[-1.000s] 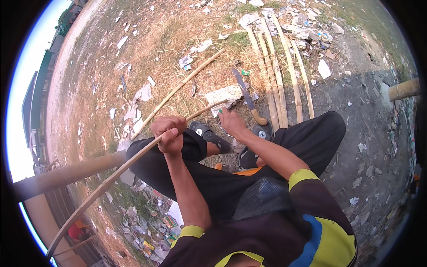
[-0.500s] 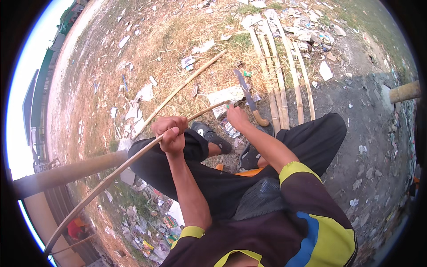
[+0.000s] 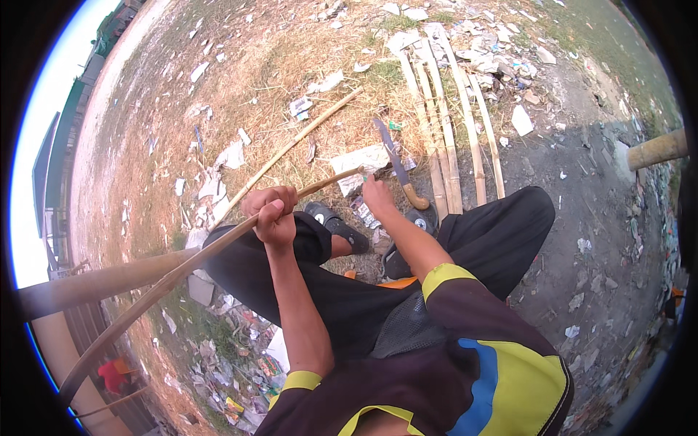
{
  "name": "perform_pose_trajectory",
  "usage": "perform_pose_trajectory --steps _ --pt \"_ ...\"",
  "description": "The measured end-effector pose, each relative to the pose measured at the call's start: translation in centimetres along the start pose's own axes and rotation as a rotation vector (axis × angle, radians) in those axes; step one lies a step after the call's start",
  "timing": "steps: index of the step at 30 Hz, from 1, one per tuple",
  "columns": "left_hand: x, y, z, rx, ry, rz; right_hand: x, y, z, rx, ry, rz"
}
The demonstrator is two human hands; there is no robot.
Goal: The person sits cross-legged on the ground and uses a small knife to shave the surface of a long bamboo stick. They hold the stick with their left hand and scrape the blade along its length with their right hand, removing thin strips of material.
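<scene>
While a bent strip (image 3: 218, 251) was fisted by the left hand (image 3: 273, 214), its far end was pinched by the right hand (image 3: 378, 198) near a knife (image 3: 396, 163).

You have two hands in view, left hand (image 3: 271, 216) and right hand (image 3: 378, 196). One bent bamboo strip (image 3: 182, 265) is present, one knife (image 3: 396, 164), four split bamboo slats (image 3: 445, 131) on the ground, one loose bamboo pole (image 3: 291, 149), two sandals (image 3: 336, 225).

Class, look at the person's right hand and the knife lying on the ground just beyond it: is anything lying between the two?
Nothing visible does. The right hand is at the tip of the bamboo strip; the knife lies just beyond on paper scraps, handle toward the hand.
</scene>
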State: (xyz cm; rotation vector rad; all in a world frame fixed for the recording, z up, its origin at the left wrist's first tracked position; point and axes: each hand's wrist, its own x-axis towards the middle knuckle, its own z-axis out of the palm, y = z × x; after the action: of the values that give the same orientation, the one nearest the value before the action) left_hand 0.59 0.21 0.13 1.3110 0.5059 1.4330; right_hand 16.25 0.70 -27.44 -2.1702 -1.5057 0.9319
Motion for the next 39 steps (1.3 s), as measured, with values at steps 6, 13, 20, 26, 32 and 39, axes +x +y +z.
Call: perform_pose_trajectory --steps 6,13,20,26,32,39 --pt "-0.6 0.3 -0.7 -0.024 0.128 0.037 1.1 -0.9 -0.8 -0.101 -0.041 0.003" --pt "0.1 -0.1 0.9 0.011 0.046 -0.026 0.9 0.0 -1.4 -0.254 -0.034 -0.097" --pt "0.3 -0.1 1.2 0.117 0.112 -0.002 3.0 0.8 -0.5 -0.319 -0.028 -0.083" --pt "1.0 -0.1 -0.6 0.048 0.379 -0.025 4.2 -0.3 -1.0 -0.506 -0.002 -0.169" --pt "1.0 0.0 -0.7 0.147 0.4 -0.065 5.8 5.5 -3.3 -0.568 0.039 -0.179" --pt "-0.4 0.4 -1.6 0.063 0.059 -0.01 -1.8 -1.7 -8.0 0.077 -0.178 -0.217"
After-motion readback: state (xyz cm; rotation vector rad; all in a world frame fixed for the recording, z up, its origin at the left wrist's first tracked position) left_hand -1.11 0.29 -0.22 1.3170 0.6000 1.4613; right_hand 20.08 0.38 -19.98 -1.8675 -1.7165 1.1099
